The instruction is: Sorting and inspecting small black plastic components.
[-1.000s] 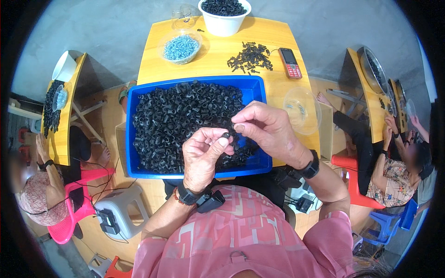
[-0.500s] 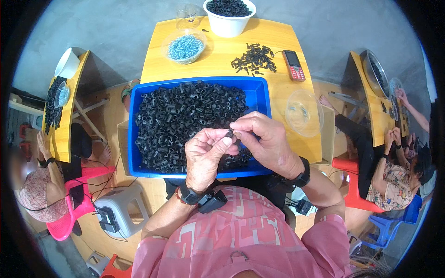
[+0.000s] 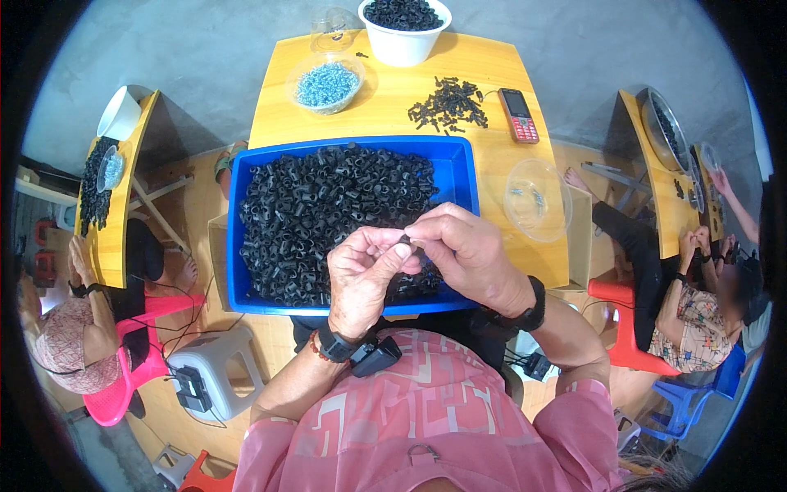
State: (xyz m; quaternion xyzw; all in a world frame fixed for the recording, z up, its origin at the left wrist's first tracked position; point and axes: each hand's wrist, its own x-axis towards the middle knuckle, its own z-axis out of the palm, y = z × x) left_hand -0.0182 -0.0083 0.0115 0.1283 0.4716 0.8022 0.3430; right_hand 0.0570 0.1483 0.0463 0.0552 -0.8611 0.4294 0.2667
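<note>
Above the near right part of a blue tray (image 3: 459,172), my two hands meet at the fingertips. My left hand (image 3: 369,261) pinches a small black plastic part (image 3: 405,239) between thumb and index finger. The thumb and forefinger of my right hand (image 3: 467,250) close on the same part from the right, hiding most of it. Beneath and to the left, a heap of small black ring-like plastic pieces (image 3: 328,213) fills most of the tray.
Behind the tray, the yellow table (image 3: 393,98) bears a bowl of light-blue pieces (image 3: 328,84), a pile of black stemmed parts (image 3: 449,105), a red keypad phone (image 3: 519,116) and a white tub (image 3: 406,41). A clear bowl (image 3: 537,201) stands right. Co-workers sit at both sides.
My right fingers have shifted slightly and now cover more of the small black part. My left hand stays almost still.
</note>
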